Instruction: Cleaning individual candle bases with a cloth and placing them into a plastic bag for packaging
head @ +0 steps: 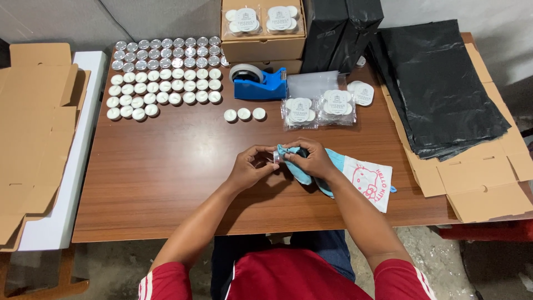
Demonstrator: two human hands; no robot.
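My left hand (pixel 248 166) pinches a small silver-cupped tealight candle (pixel 276 157) over the middle of the brown wooden table (pixel 166 183). My right hand (pixel 312 160) presses a light blue cloth (pixel 302 173) against that candle; the cloth's white end with a pink cartoon print (pixel 371 179) trails to the right on the table. Both hands meet at the candle, near the table's front centre.
Rows of several tealights (pixel 164 78) fill the back left, three loose ones (pixel 244 114) beside a blue tape dispenser (pixel 260 83). Clear packs of candles (pixel 317 108) lie behind my hands. A cardboard box (pixel 263 28), black bags (pixel 441 83), flat cartons (pixel 33 122) surround.
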